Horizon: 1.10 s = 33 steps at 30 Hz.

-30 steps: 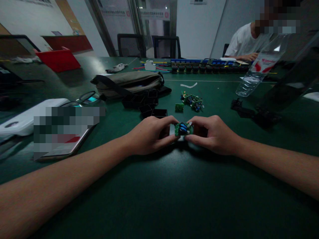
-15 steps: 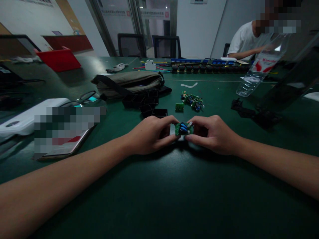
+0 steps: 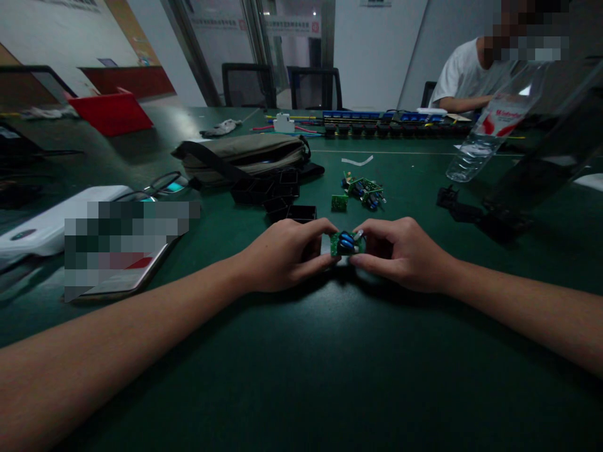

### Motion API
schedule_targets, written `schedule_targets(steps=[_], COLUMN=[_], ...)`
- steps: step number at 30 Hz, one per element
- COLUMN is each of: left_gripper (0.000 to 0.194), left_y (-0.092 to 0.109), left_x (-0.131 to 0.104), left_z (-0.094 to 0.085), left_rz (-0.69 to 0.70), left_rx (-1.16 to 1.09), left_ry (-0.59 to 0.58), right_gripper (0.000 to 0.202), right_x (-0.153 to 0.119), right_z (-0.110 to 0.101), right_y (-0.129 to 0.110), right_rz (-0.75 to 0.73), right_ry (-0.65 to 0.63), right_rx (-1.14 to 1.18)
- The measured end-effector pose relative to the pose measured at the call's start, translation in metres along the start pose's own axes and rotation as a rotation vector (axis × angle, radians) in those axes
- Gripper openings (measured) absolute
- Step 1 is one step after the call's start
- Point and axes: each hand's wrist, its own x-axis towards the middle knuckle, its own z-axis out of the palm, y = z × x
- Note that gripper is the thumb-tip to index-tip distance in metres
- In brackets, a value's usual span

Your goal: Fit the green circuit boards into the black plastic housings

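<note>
Here, hands (image 3: 288, 256), curled nearly closed, pinch circuit board (image 3: 347, 243); red-marked bottle label (image 3: 501, 119) too blurred to read

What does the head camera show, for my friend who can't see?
Two bare hands, left and right, hold a small green circuit board over a dark green table. Beyond are more circuit boards, black boxes and a bag.
</note>
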Motion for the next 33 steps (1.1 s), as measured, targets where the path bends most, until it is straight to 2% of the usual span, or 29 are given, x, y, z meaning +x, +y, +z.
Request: schedule_targets(steps=[11, 24, 33], left_gripper=[0.02, 0.022, 0.021], left_y=[0.0064, 0.0003, 0.0042], left_x=[-0.0012, 0.0, 0.0001], left_z=[-0.0018, -0.0008, -0.0018], left_rz=[-0.014, 0.006, -0.011], left_rx=[0.004, 0.003, 0.012], left_ry=[0.013, 0.0, 0.0], right_gripper=[0.025, 0.025, 0.025], right_x=[-0.0008, -0.0008, -0.0002], right_z=[-0.0007, -0.0003, -0.0005], right_y=[-0.0005, -0.0004, -0.0006], right_rz=[-0.005, 0.002, 0.004], right_ry=[-0.001, -0.007, -0.01], right_rx=[-0.003, 0.002, -0.004])
